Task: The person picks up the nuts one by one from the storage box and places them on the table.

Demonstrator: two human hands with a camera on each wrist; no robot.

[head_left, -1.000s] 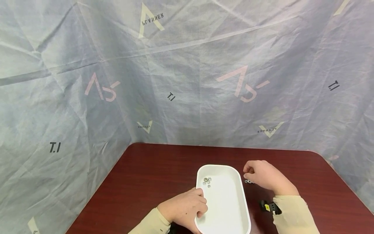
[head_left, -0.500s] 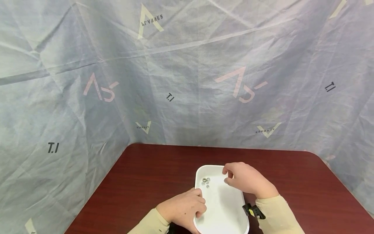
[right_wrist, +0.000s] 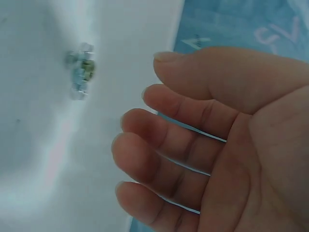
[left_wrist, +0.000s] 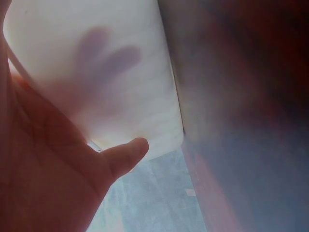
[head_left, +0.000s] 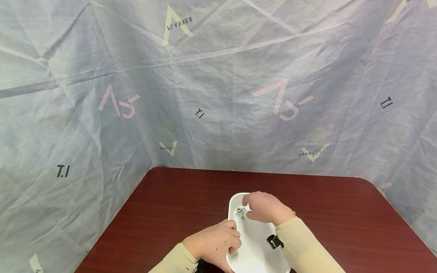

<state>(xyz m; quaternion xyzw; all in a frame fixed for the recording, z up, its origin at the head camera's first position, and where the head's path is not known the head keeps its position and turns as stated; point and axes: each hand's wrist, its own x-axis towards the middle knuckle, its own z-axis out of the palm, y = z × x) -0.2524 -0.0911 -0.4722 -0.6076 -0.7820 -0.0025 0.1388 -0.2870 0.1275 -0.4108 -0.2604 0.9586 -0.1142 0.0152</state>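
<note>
L hand (head_left: 216, 240) has hold of the white tray (head_left: 252, 252) by its near side wall: fingers curled over the rim to the inside, thumb along the outside. In the L wrist view the wall is translucent, & blurry finger shadows show thru it above the thumb.

R hand (head_left: 268, 208) is over the far end of the tray, fwd & to the R of L hand. It's released: fingers loosely bent, thumb tip apart from the fingertips, w/ a gap betw. them in the R wrist view.

Small metal pcs (head_left: 242, 213) lie in a tight cluster on the tray floor, just to the L of R hand's fingertips, near but not touching, & a bit fwd of L hand's knuckles. One, a yellowish ring (head_left: 239, 210), stands out; the others look silvery/clear, too small to tell exact shape.

Black device (head_left: 275, 242) w/ a yellow mark sits under R wrist, by the cuff of the R sleeve (head_left: 308, 248), over the tray. L sleeve (head_left: 175, 259) is cream too, comes in behind L hand.

Tray's on a dark red table (head_left: 184, 197), which extends to both sides of the hands & beyond. Past its far edge, fwd of both hands, hangs a wrinkled grey-blue cloth (head_left: 211, 76) w/ printed letters, e.g. "PLANNER" & "T.I".
</note>
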